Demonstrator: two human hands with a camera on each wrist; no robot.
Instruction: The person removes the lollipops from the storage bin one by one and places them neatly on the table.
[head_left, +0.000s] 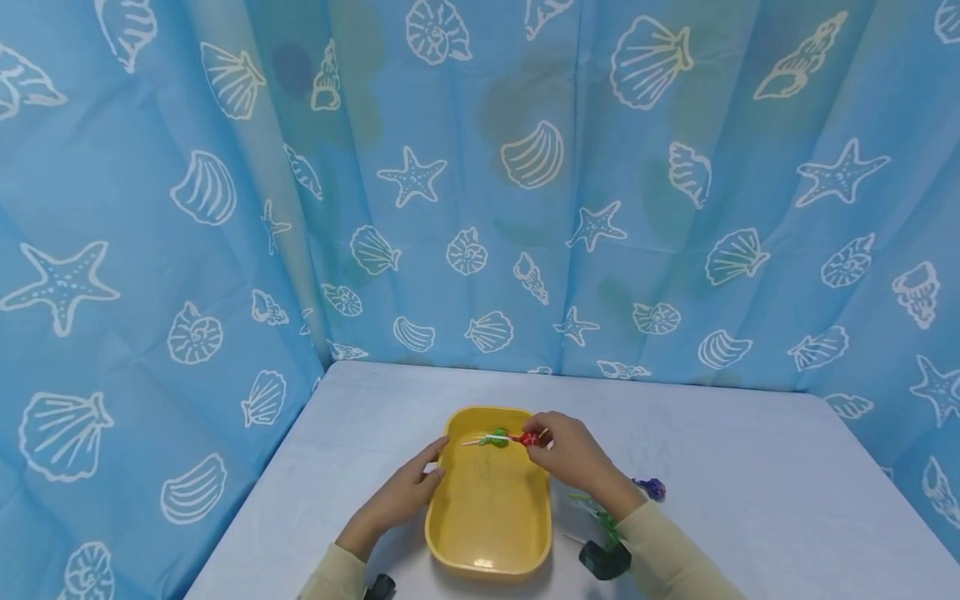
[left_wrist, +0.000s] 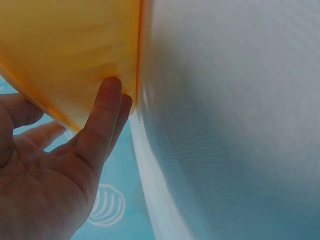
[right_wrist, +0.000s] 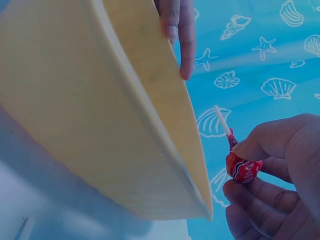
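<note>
A red-wrapped lollipop (right_wrist: 243, 167) is pinched between the thumb and fingers of my right hand (head_left: 568, 450), its white stick pointing left over the far end of a yellow tray (head_left: 487, 546). Under that stick, in the head view, a green-wrapped lollipop (head_left: 494, 437) lies inside the tray. My left hand (head_left: 405, 496) rests against the tray's left side. In the left wrist view, fairly straight fingers (left_wrist: 104, 107) touch the outer wall near the rim.
To the right of the tray, partly behind the right forearm, lie a purple-wrapped lollipop (head_left: 651, 488), green-wrapped candy (head_left: 607, 527) and a dark object (head_left: 604, 562). Another dark object (head_left: 381, 587) sits by the left sleeve. A blue shell-print curtain (head_left: 480, 208) surrounds the white table (head_left: 750, 483).
</note>
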